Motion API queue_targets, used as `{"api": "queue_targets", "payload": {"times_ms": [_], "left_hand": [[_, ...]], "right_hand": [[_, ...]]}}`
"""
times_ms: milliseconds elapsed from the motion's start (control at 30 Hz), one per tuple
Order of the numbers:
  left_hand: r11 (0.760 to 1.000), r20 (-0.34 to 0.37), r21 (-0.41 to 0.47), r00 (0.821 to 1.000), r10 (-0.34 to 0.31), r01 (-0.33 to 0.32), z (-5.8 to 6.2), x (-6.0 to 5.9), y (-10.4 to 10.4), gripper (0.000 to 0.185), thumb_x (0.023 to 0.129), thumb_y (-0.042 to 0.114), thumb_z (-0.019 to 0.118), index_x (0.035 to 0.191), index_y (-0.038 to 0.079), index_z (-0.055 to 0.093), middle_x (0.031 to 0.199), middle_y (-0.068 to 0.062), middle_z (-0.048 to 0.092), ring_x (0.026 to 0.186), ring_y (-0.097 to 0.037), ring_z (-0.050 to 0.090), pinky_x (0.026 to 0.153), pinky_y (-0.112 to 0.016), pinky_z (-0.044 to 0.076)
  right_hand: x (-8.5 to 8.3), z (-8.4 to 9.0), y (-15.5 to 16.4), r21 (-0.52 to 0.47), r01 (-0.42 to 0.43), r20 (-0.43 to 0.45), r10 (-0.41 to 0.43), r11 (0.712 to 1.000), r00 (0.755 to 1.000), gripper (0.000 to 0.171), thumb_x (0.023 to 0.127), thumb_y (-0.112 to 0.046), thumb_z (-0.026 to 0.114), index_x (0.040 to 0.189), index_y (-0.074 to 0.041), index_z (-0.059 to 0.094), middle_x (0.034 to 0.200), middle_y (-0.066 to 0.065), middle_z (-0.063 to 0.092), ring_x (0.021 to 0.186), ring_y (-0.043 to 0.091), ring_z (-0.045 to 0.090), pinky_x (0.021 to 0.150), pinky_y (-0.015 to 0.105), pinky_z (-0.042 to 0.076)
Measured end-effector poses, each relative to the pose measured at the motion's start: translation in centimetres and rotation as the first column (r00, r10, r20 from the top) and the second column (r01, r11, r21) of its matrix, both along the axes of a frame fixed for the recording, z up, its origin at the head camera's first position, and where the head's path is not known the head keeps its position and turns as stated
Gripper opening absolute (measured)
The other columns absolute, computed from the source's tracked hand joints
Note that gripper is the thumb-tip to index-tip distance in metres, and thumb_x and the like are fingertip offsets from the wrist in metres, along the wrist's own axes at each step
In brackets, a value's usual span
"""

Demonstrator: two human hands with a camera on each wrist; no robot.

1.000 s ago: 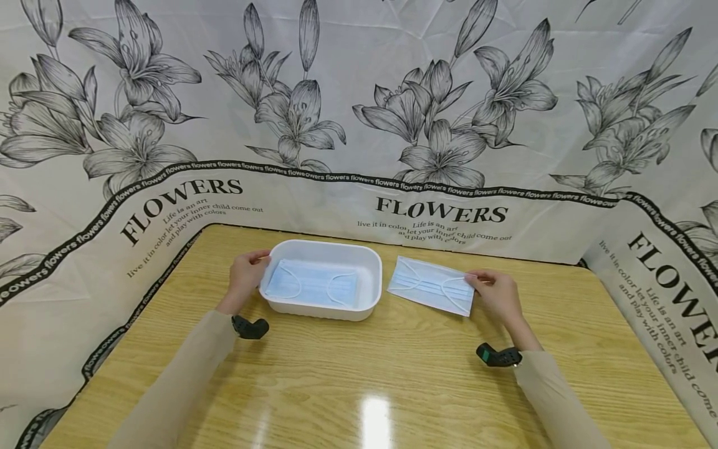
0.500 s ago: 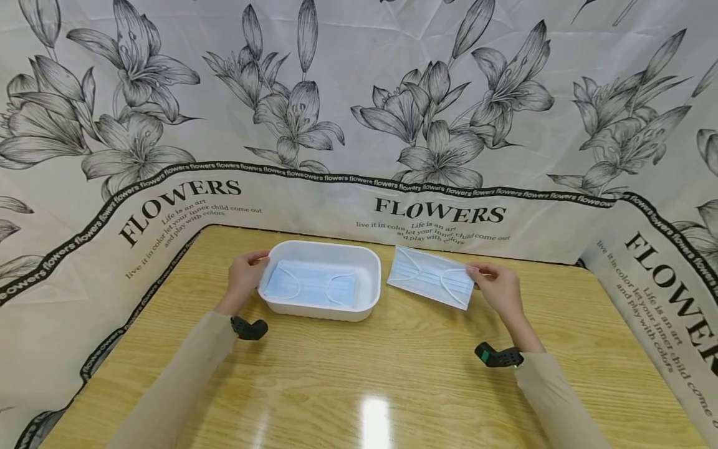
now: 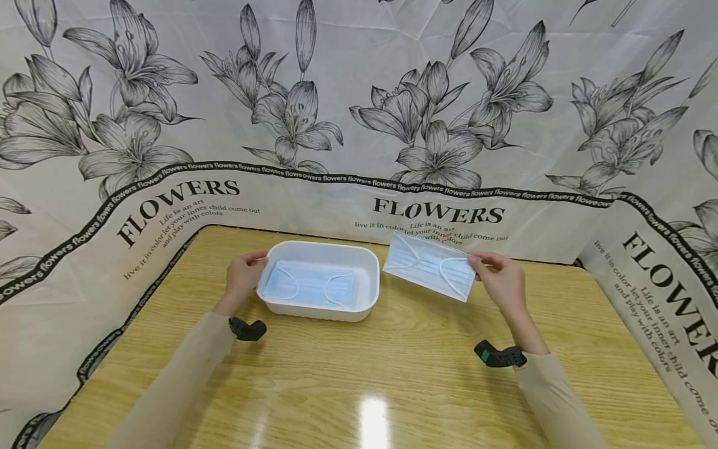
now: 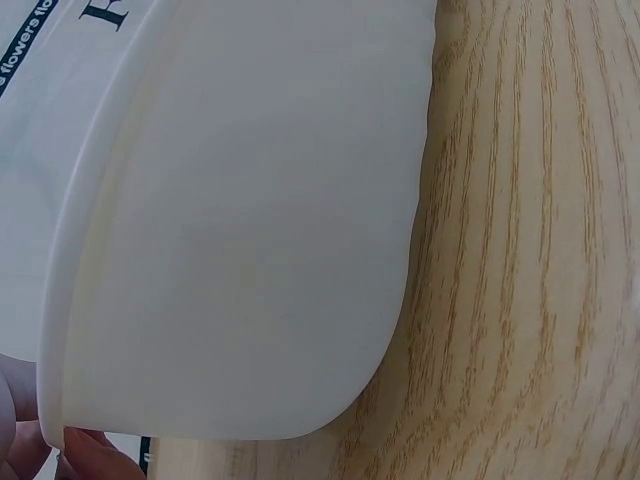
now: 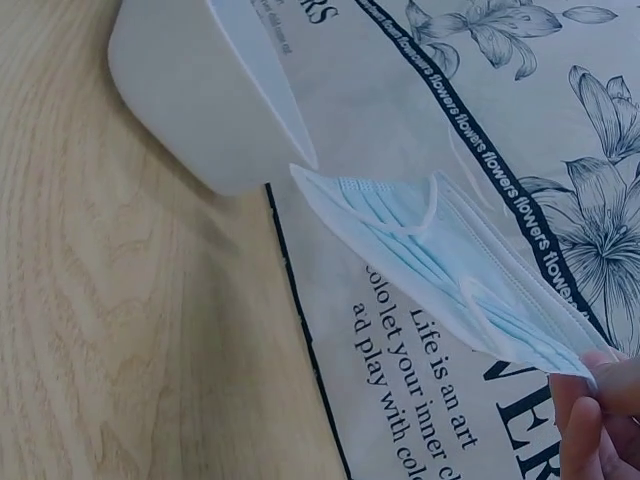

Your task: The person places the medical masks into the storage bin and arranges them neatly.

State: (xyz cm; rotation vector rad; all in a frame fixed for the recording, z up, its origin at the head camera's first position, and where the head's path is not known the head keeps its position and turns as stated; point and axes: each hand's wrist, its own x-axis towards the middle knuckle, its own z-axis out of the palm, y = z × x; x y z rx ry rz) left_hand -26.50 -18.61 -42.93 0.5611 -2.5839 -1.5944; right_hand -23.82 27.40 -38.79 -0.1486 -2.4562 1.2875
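A white plastic tub (image 3: 367,280) stands on the wooden table, and a light blue face mask (image 3: 314,284) lies flat in it with its white ear loops on top. My left hand (image 3: 242,274) pinches the tub's left rim; in the left wrist view fingertips (image 4: 100,458) show on both sides of that rim. To the right of the tub, my right hand (image 3: 499,280) pinches a second face mask (image 3: 429,265) by its right end. This mask hangs tilted above the table, its far end close to the tub's right side.
The wooden table (image 3: 336,374) has a bright light reflection near its front. Behind and at both sides of it rises a white cloth (image 3: 314,206) printed with flowers and lettering. Each wrist wears a black device (image 3: 499,355).
My right hand has lifted its mask off the table, up and slightly to the left. The left hand and the tub have stayed in place.
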Motion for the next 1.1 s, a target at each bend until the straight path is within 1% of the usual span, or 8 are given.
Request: {"api": "queue_targets", "payload": {"times_ms": [100,267,333,467,633,833,933,1100], "left_hand": [[1.000,0.002,0.003,1.000,0.004,-0.004,0.0,0.0,0.0,0.034,0.100,0.021,0.051,0.129,0.006,0.060,0.124,-0.018,0.059,0.102,-0.024,0.055,0.084,-0.029,0.051],[1.000,0.010,0.007,1.000,0.007,-0.007,-0.1,-0.2,-0.1,0.034,0.100,0.021,0.051,0.129,0.006,0.060,0.125,-0.018,0.059,0.103,-0.024,0.054,0.084,-0.029,0.050],[1.000,0.010,0.007,1.000,0.006,-0.006,-0.2,-0.3,-0.1,0.034,0.100,0.022,0.051,0.128,0.006,0.061,0.126,-0.018,0.059,0.103,-0.024,0.054,0.083,-0.028,0.050],[1.000,0.012,0.008,1.000,0.009,-0.009,-0.3,-0.4,-0.1,0.034,0.100,0.021,0.051,0.128,0.006,0.061,0.126,-0.017,0.059,0.103,-0.024,0.054,0.085,-0.030,0.050],[1.000,0.012,0.009,1.000,0.015,-0.015,-0.2,-0.3,0.0,0.033,0.100,0.021,0.051,0.128,0.006,0.061,0.125,-0.017,0.059,0.103,-0.024,0.054,0.085,-0.030,0.050],[1.000,0.007,0.007,1.000,0.018,-0.018,0.0,-0.1,0.0,0.033,0.099,0.021,0.052,0.127,0.006,0.062,0.124,-0.017,0.060,0.101,-0.023,0.054,0.081,-0.027,0.050],[1.000,0.002,0.004,1.000,0.014,-0.014,0.0,-0.1,-0.1,0.033,0.100,0.021,0.051,0.128,0.005,0.061,0.125,-0.018,0.059,0.103,-0.024,0.055,0.084,-0.029,0.051],[1.000,0.001,0.003,1.000,0.003,-0.003,0.0,0.0,-0.1,0.034,0.100,0.021,0.051,0.128,0.005,0.060,0.125,-0.018,0.059,0.101,-0.024,0.054,0.081,-0.027,0.049]], "right_hand": [[0.0,0.5,-0.2,-0.006,-0.005,-0.018,0.005,1.000,1.000,0.031,0.091,-0.024,0.066,0.108,0.002,0.071,0.101,0.016,0.071,0.058,-0.008,0.059,0.056,0.013,0.050],[-0.4,1.1,-0.5,-0.039,0.014,-0.007,-0.015,0.999,1.000,0.030,0.091,-0.023,0.067,0.108,0.001,0.071,0.096,0.006,0.071,0.059,-0.009,0.058,0.056,0.012,0.051],[-0.5,1.3,-0.9,-0.050,0.024,0.003,-0.024,0.998,1.000,0.030,0.091,-0.022,0.066,0.110,0.000,0.070,0.099,0.008,0.071,0.060,-0.009,0.058,0.058,0.012,0.051],[-0.7,1.6,-1.8,-0.070,0.018,-0.005,-0.018,0.997,1.000,0.028,0.091,-0.019,0.066,0.111,0.001,0.070,0.110,0.020,0.068,0.063,-0.010,0.058,0.059,0.012,0.052],[-1.0,1.7,-3.0,-0.087,-0.005,-0.031,0.002,0.996,1.000,0.025,0.091,-0.014,0.066,0.109,0.002,0.070,0.108,0.024,0.068,0.060,-0.009,0.058,0.057,0.013,0.051],[-1.2,1.4,-4.7,-0.121,-0.049,-0.058,0.042,0.991,0.997,0.024,0.089,-0.012,0.068,0.106,0.004,0.070,0.106,0.025,0.069,0.059,-0.009,0.058,0.056,0.013,0.051],[-1.4,1.1,-5.7,-0.134,-0.071,-0.059,0.063,0.988,0.996,0.023,0.089,-0.012,0.068,0.105,0.004,0.071,0.106,0.024,0.069,0.058,-0.009,0.057,0.057,0.015,0.052],[-1.5,0.5,-7.1,-0.173,-0.089,-0.065,0.079,0.981,0.995,0.021,0.088,-0.010,0.069,0.104,0.003,0.071,0.108,0.022,0.069,0.057,-0.007,0.058,0.059,0.022,0.055]]}}
